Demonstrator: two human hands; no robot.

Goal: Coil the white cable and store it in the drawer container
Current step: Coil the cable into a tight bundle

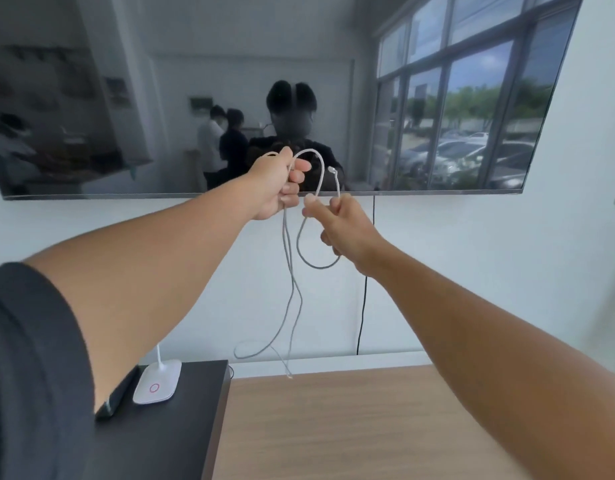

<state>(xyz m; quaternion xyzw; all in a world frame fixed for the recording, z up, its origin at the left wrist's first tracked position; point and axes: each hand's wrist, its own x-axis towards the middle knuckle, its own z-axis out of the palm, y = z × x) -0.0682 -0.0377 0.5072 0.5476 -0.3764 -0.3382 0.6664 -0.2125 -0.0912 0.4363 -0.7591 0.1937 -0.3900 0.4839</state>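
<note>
Both arms are stretched out in front of the wall. My left hand (276, 183) is closed around the white cable (289, 268) near its top, where the cable arches over in a loop. My right hand (340, 226) pinches the cable just right of that, with a plug end sticking up above its fingers and a small loop hanging below it. Two long strands drop from my left hand and end in a loose curl just above the wooden surface. No drawer container is in view.
A dark wall-mounted screen (126, 98) reflects the room, people and windows. Below lies a wooden tabletop (351, 427). A black box (181, 427) at the left carries a white lamp base (157, 382). A black cord (363, 306) hangs down the wall.
</note>
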